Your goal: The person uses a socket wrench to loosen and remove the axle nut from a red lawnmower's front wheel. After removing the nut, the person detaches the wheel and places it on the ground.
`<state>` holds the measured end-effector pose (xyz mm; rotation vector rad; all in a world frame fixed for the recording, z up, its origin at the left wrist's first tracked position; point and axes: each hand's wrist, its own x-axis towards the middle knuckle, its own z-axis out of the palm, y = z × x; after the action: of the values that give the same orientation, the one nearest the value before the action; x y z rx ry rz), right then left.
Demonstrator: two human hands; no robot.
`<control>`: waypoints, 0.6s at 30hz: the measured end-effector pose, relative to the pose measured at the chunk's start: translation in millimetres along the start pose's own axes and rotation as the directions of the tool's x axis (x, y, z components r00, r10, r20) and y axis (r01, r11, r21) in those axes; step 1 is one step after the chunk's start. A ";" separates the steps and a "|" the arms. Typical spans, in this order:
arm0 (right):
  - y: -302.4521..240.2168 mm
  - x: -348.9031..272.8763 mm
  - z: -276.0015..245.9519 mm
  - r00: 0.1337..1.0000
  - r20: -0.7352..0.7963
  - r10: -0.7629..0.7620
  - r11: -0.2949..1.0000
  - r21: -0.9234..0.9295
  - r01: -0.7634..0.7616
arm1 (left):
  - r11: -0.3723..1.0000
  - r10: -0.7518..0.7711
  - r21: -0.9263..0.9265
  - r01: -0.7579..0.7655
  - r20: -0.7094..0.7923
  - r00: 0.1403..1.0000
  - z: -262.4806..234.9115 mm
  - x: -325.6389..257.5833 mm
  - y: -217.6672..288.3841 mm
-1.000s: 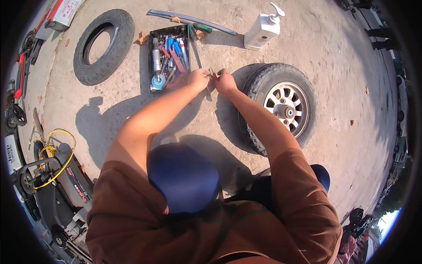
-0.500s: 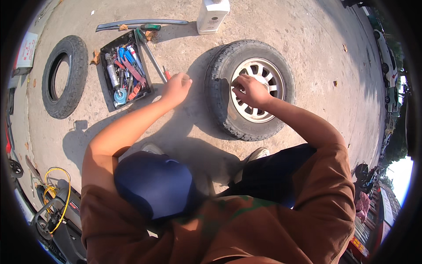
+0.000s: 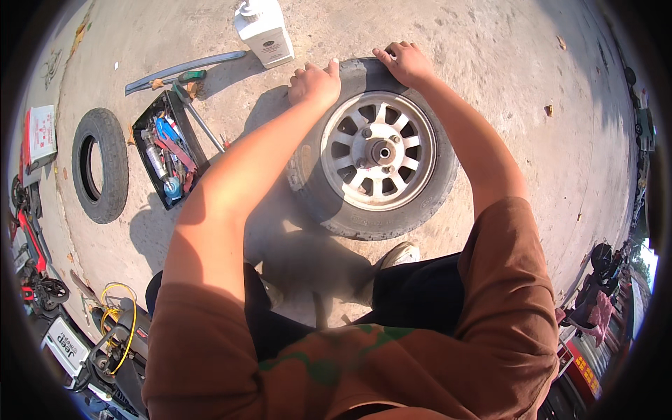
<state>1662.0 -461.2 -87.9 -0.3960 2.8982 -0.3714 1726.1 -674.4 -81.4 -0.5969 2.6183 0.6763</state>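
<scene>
A small wheel [image 3: 378,150] with a silver spoked rim and black tyre lies flat on the concrete in front of me. My left hand [image 3: 315,82] grips the far left edge of the tyre, fingers curled over the rubber. My right hand [image 3: 402,61] holds the far edge of the same tyre, a little to the right. Both forearms reach over the wheel from below. My shoe [image 3: 397,255] rests against the tyre's near side.
A black toolbox [image 3: 166,148] full of tools lies open to the left, with a loose bare tyre [image 3: 100,164] beyond it. A white plastic jug [image 3: 264,31] and a long metal bar [image 3: 183,68] lie at the back. Scooters [image 3: 115,343] stand at the lower left.
My view has swung down onto the wheel. My left hand left the toolbox area and my right hand left the rim; both now grip the tyre's far edge.
</scene>
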 end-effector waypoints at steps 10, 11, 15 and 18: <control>9.9 4.2 13.0 0.997 -0.021 -0.080 0.996 0.025 0.080 | 0.969 0.158 0.222 -0.108 -0.221 0.962 30.6 13.7 21.7; 9.5 4.8 12.5 0.997 -0.029 -0.077 0.995 0.064 0.079 | 0.962 0.199 0.238 -0.137 -0.259 0.945 31.6 13.5 21.5; 9.4 7.6 10.4 0.994 -0.068 -0.088 0.991 0.097 0.094 | 0.952 0.243 0.255 -0.172 -0.281 0.928 30.4 14.7 22.1; 11.4 11.7 10.0 0.993 -0.069 -0.097 0.983 0.149 0.106 | 0.954 0.255 0.222 -0.200 -0.257 0.932 27.6 15.5 22.4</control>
<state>1650.4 -456.1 -102.3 -0.5163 2.8895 -0.6282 1709.0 -646.8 -102.6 -0.3541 3.0107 0.4177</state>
